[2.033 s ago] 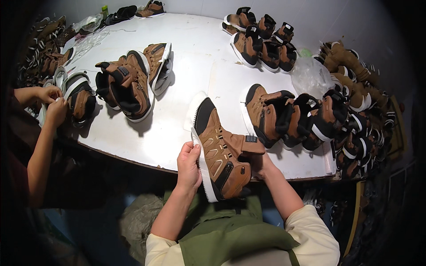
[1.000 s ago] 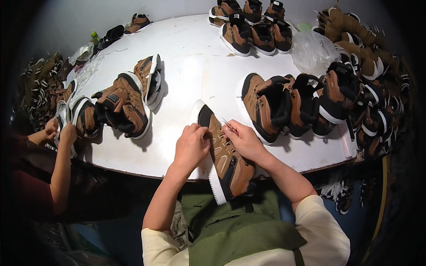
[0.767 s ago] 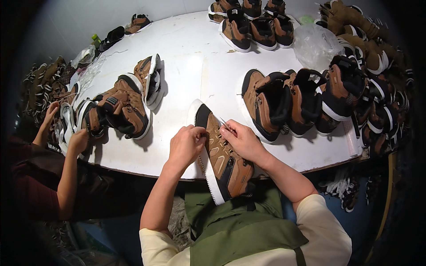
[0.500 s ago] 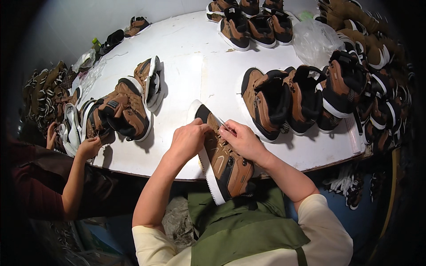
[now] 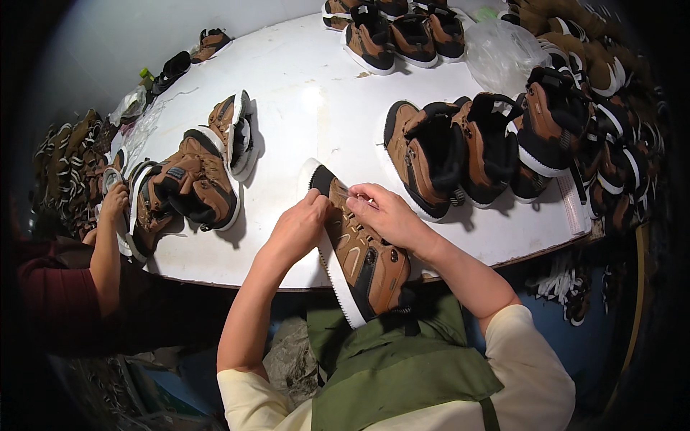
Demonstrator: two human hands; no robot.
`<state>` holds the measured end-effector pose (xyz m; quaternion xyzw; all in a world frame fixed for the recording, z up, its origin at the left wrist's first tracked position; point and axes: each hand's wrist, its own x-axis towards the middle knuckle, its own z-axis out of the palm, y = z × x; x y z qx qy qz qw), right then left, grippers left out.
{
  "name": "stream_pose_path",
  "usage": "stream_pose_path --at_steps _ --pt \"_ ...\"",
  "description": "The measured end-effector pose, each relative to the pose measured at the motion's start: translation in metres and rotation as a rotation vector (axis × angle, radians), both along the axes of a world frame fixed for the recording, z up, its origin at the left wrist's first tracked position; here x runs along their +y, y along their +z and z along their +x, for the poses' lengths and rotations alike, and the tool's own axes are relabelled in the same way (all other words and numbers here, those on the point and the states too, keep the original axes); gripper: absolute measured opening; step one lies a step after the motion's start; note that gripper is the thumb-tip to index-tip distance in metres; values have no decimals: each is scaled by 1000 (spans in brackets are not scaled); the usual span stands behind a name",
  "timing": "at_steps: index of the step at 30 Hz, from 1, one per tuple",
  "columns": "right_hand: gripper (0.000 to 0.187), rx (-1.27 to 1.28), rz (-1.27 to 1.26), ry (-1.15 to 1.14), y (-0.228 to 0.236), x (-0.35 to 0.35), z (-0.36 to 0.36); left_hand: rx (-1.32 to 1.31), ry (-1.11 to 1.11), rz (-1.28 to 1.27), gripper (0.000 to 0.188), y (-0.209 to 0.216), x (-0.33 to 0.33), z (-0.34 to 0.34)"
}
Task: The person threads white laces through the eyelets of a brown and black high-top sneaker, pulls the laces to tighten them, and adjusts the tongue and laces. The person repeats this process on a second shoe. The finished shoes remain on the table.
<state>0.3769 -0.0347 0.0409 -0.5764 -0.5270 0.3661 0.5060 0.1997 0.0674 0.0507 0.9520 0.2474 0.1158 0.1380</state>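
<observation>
A brown and black lace-up shoe [image 5: 363, 262] with a white toothed sole lies tilted over the table's near edge, toe pointing away, heel against my green apron. My left hand [image 5: 297, 226] is closed at the left side of its toe, fingertips bunched; what they pinch, if anything, is hidden. From the other side my right hand [image 5: 384, 215] reaches over the front of the shoe. Its thumb and fingers are closed on a thin, pale pointed tool [image 5: 343, 188], of which only a short tip shows above the upper.
On the white table [image 5: 287, 136], several finished-looking shoes [image 5: 431, 161] stand to the right and more [image 5: 413, 36] at the back. Left lies a cluster of shoes [image 5: 194, 172], beside a co-worker's hand [image 5: 113, 200]. Piled shoe parts [image 5: 618, 136] and a plastic bag [image 5: 503, 54] are at right.
My right hand has shifted slightly left over the shoe, and less of the pointed tool shows. The co-worker's raised hand has moved left and away. The whole view has shifted a little.
</observation>
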Motion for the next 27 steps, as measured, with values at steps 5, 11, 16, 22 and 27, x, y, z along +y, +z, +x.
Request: stream_pose_path --at_steps 5,11,16,22,27 --pt "35 -217 -62 18 8 -2 3 -89 16 -56 13 -2 -5 -6" --pt "28 -571 -24 31 9 2 1 -121 37 -53 12 -1 -8 -5" --pt "23 -774 79 70 7 2 -1 -169 48 -69 14 -4 -9 -8" --pt "19 -894 212 97 5 5 -6 -180 66 -96 20 0 -11 -9" --pt "17 -867 234 95 7 7 -7 -235 67 -128 19 -2 -11 -10"
